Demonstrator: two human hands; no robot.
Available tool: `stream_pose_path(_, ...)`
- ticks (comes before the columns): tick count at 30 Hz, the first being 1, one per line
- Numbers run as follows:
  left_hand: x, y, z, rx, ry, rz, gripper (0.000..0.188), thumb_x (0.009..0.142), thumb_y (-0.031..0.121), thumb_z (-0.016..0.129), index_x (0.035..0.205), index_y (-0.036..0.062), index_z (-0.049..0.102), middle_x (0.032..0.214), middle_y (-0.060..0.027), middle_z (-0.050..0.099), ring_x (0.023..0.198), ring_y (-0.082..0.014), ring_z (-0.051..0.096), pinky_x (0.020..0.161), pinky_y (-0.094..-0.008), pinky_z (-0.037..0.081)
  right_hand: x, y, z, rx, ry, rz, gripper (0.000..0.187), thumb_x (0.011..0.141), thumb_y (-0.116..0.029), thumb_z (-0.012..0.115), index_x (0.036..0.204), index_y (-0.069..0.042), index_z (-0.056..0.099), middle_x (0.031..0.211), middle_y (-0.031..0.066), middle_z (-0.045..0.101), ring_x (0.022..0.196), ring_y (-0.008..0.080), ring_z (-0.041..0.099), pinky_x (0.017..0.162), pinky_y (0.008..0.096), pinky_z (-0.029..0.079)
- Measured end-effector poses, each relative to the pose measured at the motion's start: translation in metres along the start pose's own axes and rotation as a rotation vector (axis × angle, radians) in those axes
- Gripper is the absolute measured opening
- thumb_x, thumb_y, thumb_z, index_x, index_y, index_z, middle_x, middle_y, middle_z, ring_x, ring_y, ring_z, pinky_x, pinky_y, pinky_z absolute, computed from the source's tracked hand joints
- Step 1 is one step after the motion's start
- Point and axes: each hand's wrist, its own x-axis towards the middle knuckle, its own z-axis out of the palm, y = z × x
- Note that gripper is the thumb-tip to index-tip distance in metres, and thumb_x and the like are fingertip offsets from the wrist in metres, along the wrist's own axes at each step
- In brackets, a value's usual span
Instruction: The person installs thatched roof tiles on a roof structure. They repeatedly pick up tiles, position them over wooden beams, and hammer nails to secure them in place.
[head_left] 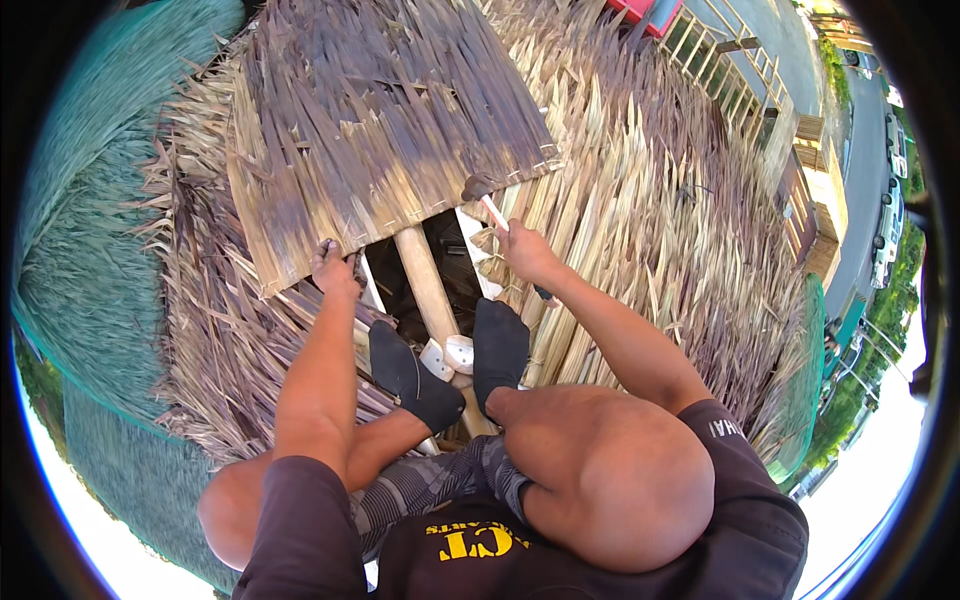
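A stitched thatch panel [390,120] of dried brown leaves lies across the roof in front of me. My left hand [335,270] is closed at its lower left edge, fingertips on the leaf border; whether a small nail is also pinched there I cannot make out. My right hand [527,252] is wrapped around a hammer [493,210] with a dark head and a pale handle ending in black. The hammer's head rests at or just above the panel's lower right edge. Below that edge, a gap shows a round wooden pole [427,285] with white perforated plates [459,353] at its near end.
My feet in black socks [500,345] brace on both sides of the pole, by the dark opening [455,265]. Layered thatch [640,230] slopes away to the right. Green netting [110,230] covers the left side. A wooden railing [715,60] and a road with parked vehicles [885,235] lie beyond.
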Motion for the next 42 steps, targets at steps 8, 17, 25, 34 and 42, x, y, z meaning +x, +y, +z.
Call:
stream_pose_path(8,-0.09,0.003,0.041,0.505,0.324,0.636,0.012,0.095,0.009,0.064,0.102,0.0014,0.069,0.094,-0.0117,0.069,0.082,-0.0266,0.065,0.073,-0.0365,0.053,0.007,-0.001,-0.005,0.062,-0.036,0.035,0.044,0.106,-0.036,0.047,0.102,0.007,0.056,0.085,0.033,0.066,0.081,0.0503,0.065,0.076,0.0548,0.05)
stream_pose_path(17,-0.1,-0.01,0.153,1.052,-0.624,0.815,0.019,0.09,0.019,0.068,0.102,0.0043,0.068,0.105,-0.0172,0.063,0.1,-0.0375,0.062,0.086,-0.0452,0.05,0.003,-0.009,-0.009,0.07,-0.014,0.054,0.043,0.107,-0.036,0.044,0.104,0.007,0.052,0.083,0.0338,0.064,0.081,0.0511,0.064,0.076,0.057,0.049)
stream_pose_path(25,-0.092,-0.042,0.151,1.17,-0.575,0.866,0.019,0.09,0.02,0.068,0.102,0.0045,0.068,0.103,-0.0174,0.058,0.104,-0.0388,0.058,0.088,-0.0473,0.047,-0.012,-0.028,-0.023,0.037,0.092,-0.183,0.033,0.107,-0.03,0.045,0.104,0.003,0.043,0.068,0.0297,0.061,0.064,0.0512,0.061,0.059,0.0576,0.046)
stream_pose_path(34,-0.099,-0.043,0.15,1.1,-0.549,0.925,0.022,0.088,0.015,0.068,0.105,0.0012,0.065,0.104,-0.0183,0.059,0.102,-0.0399,0.058,0.09,-0.0478,0.046,0.008,-0.018,-0.008,-0.027,0.082,-0.006,0.033,0.105,-0.027,0.049,0.101,0.006,0.047,0.072,0.0329,0.063,0.069,0.0525,0.063,0.063,0.059,0.049)
stream_pose_path(42,-0.112,-0.078,0.149,-0.095,-0.21,-0.345,0.044,0.1,0.027,0.064,0.131,-0.0017,0.052,0.13,-0.0163,0.059,0.118,-0.028,0.059,0.105,-0.037,0.045,0.008,0.003,0.008,0.018,0.069,-0.009,0.035,0.105,-0.027,0.049,0.1,0.008,0.049,0.075,0.0338,0.064,0.07,0.0524,0.064,0.065,0.0585,0.05)
